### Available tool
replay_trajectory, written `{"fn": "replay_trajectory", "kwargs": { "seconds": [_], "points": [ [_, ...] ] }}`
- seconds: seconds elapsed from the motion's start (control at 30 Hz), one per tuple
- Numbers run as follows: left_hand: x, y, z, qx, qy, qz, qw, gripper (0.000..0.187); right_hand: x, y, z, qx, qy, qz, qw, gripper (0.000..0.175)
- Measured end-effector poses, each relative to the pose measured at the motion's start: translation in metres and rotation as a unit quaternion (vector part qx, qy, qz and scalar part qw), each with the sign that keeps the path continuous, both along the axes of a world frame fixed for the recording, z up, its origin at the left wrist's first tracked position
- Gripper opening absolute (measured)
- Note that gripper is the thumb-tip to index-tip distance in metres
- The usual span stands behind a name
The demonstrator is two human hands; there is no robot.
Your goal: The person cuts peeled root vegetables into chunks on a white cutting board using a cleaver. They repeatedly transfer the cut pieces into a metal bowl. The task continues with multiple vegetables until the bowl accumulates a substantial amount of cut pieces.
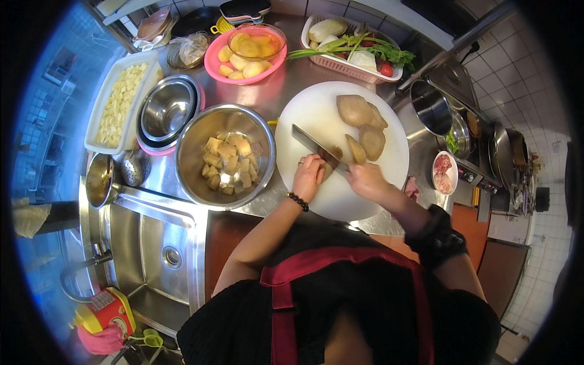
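On the round white cutting board (310, 118), my right hand (366, 181) grips the handle of a cleaver (311, 140). Its wide blade points up and to the left across a small brown food piece (326, 171). Bent fingers of my left hand (311, 174) press on that piece, close beside the blade, and partly hide it. Larger brown slabs (353, 109) and a thin wedge (355, 148) rest farther up the board. Left of the board, a steel mixing bowl (191, 178) contains several light-brown chunks (226, 149). What food this is, I cannot tell.
Nested steel bowls (166, 114), a white tub of pale cubes (122, 105) and a sink (171, 219) lie left. Behind are a pink basin of peeled potatoes (244, 68) and a vegetable basket (351, 68). A white bowl of raw meat (443, 173) and a steel pot (429, 107) stand right.
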State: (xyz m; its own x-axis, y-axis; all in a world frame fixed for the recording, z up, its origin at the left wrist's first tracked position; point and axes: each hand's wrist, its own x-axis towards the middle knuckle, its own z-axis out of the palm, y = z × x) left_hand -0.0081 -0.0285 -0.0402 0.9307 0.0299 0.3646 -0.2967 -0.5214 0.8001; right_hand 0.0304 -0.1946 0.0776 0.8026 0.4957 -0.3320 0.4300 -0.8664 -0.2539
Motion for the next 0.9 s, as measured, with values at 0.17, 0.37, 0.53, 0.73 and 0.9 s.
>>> {"fn": "replay_trajectory", "kwargs": {
  "seconds": [0.17, 0.37, 0.53, 0.73, 0.9],
  "points": [
    [-0.001, 0.005, 0.002, 0.000, 0.003, -0.022, 1.000, 0.024, 0.012, 0.016, -0.016, 0.084, -0.074, -0.016, 0.994, 0.020],
    [-0.003, 0.005, 0.003, -0.004, 0.012, -0.009, 1.000, 0.025, -0.005, -0.010, 0.032, 0.001, -0.022, 0.029, 0.999, 0.019],
    [-0.002, 0.005, -0.002, 0.009, 0.008, -0.007, 1.000, 0.024, -0.005, 0.000, 0.021, -0.004, 0.014, 0.012, 1.000, 0.022],
    [-0.008, 0.010, 0.002, 0.012, 0.025, -0.031, 0.999, 0.025, 0.014, 0.020, -0.014, 0.070, -0.042, -0.070, 0.994, 0.026],
    [-0.007, 0.011, 0.004, -0.002, 0.031, -0.018, 0.999, 0.025, -0.002, -0.007, 0.022, 0.016, -0.013, 0.005, 1.000, 0.024]
  ]
}}
